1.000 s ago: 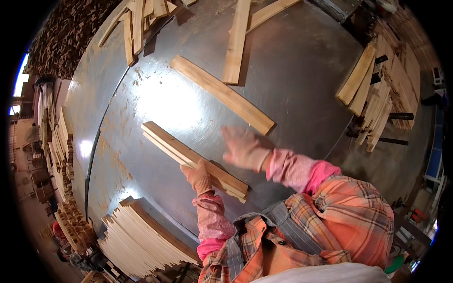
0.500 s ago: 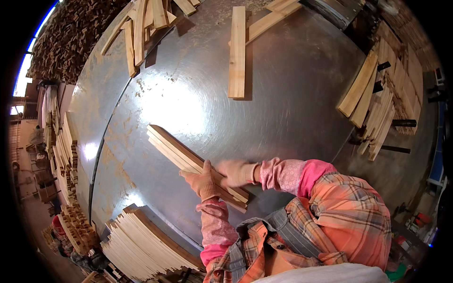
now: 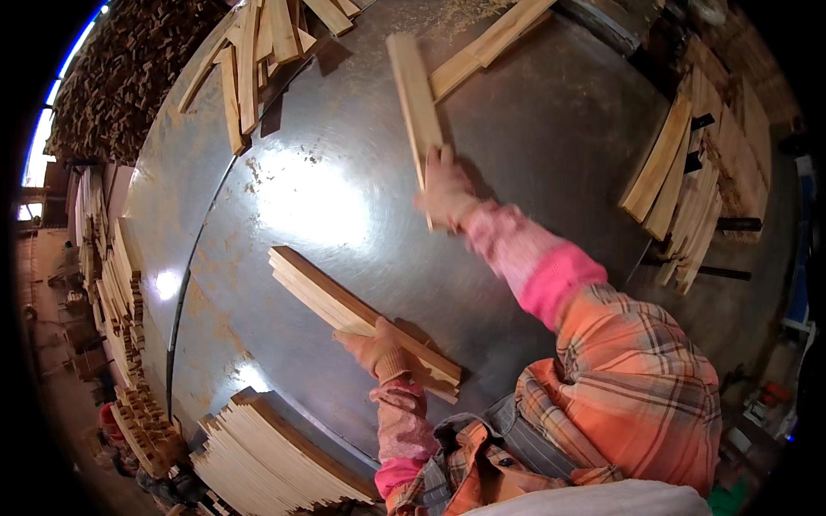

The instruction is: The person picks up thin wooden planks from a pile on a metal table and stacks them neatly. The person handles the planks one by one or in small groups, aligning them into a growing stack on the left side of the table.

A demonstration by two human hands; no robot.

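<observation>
My left hand (image 3: 372, 347), in a tan work glove, is closed around a small bundle of wooden slats (image 3: 320, 294) near the front of the metal table (image 3: 533, 163). The slats lie flat against each other, slanting from upper left to lower right. Farther out, my right hand (image 3: 447, 191), also gloved, grips the near end of a single wooden board (image 3: 413, 99). That board tilts slightly to the left and is a little blurred. Its far end is beside another board (image 3: 495, 43) lying at a slant.
Loose boards (image 3: 249, 64) lie in a heap at the far left. A neat stack of slats (image 3: 267, 456) stands at the near left, below the table edge. More boards (image 3: 658, 168) rest on dark supports to the right. A large wood pile (image 3: 129, 77) rises beyond.
My right hand has left the bundle, reached forward and taken hold of the single board, whose near end has shifted down. My left hand stays on the bundle.
</observation>
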